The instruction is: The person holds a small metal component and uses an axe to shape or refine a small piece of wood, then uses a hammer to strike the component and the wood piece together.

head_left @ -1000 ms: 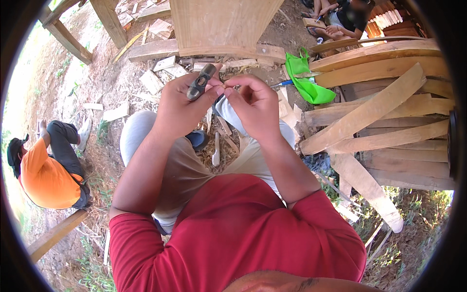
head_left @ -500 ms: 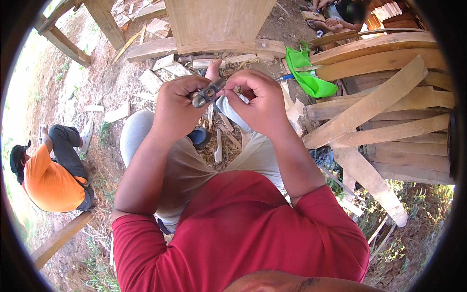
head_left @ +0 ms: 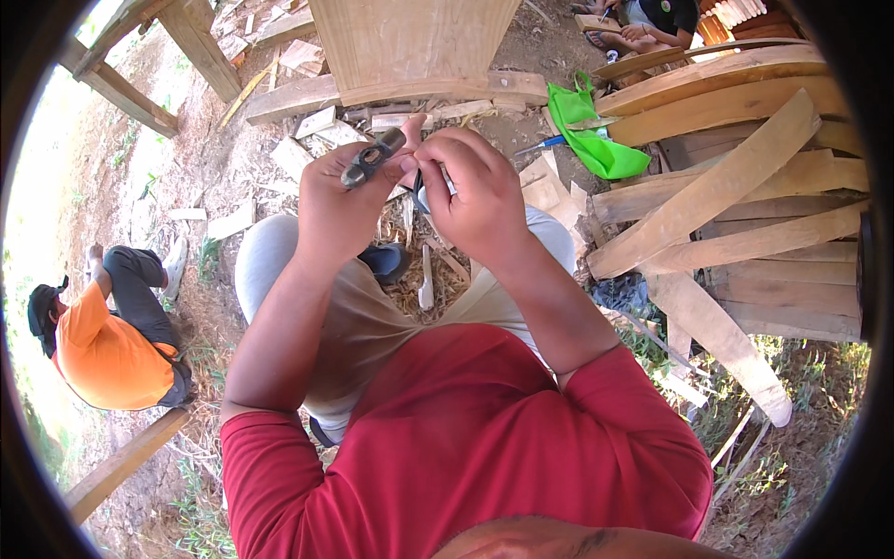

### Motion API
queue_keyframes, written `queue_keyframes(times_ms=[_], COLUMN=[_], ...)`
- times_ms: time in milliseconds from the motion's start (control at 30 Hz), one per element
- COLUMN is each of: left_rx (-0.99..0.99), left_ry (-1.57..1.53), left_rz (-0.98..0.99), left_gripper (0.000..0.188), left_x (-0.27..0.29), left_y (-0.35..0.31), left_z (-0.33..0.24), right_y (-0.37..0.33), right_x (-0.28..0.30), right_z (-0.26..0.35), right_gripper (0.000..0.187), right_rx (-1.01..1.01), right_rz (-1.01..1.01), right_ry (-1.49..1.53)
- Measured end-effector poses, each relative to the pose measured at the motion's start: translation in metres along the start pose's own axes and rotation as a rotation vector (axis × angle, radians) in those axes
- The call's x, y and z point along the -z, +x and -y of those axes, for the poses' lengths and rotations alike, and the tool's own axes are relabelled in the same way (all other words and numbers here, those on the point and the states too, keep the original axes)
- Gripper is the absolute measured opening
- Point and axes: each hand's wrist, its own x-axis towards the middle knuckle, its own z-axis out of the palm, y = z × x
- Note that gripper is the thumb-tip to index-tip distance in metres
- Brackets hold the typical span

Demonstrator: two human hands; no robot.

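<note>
A dark metal hammer head (head_left: 375, 156) with an open eye is gripped in my left hand (head_left: 333, 200), between thumb and curled fingers. No handle shows in its eye. Beside it my right hand (head_left: 475, 191) is closed in a pinch, fingertips against those of my left hand. What the right fingers hold, if anything, is too small to make out. Below, on the ground between my legs, lies a pale, slim piece of wood (head_left: 426, 279) among wood shavings (head_left: 447, 303).
A wide wooden board (head_left: 410, 47) stands ahead on a beam (head_left: 289, 98). To the right are a green bag (head_left: 596, 140), a blue-handled tool (head_left: 542, 144) and stacked planks (head_left: 717, 191). A person in orange (head_left: 116, 349) sits left; another person (head_left: 652, 28) sits far right.
My left hand has turned the hammer head so its eye shows more. My right hand has shifted slightly left and down, its fingers closing more tightly.
</note>
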Motion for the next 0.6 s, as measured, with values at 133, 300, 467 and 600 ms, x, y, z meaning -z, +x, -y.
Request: queue_keyframes(times_ms=[133, 300, 467, 600], left_rx=[0.07, 0.008, 0.181, 0.135], left_ry=[0.102, 0.204, 0.161, 0.007], left_rz=[0.041, 0.059, 0.153, 0.197], left_gripper=[0.012, 0.023, 0.022, 0.021], left_x=[0.001, 0.001, 0.003, 0.004], left_y=[0.0, -0.005, 0.0, 0.003], left_z=[-0.01, 0.0, -0.007, 0.006], right_y=[0.008, 0.007, 0.008, 0.01], right_x=[0.015, 0.03, 0.038, 0.04], right_z=[0.005, 0.001, 0.002, -0.002], right_gripper=[0.013, 0.012, 0.013, 0.014], right_rx=[-0.198, -0.471, -0.466, -0.549], right_rz=[0.099, 0.278, 0.322, 0.339], right_ry=[0.127, 0.282, 0.287, 0.318])
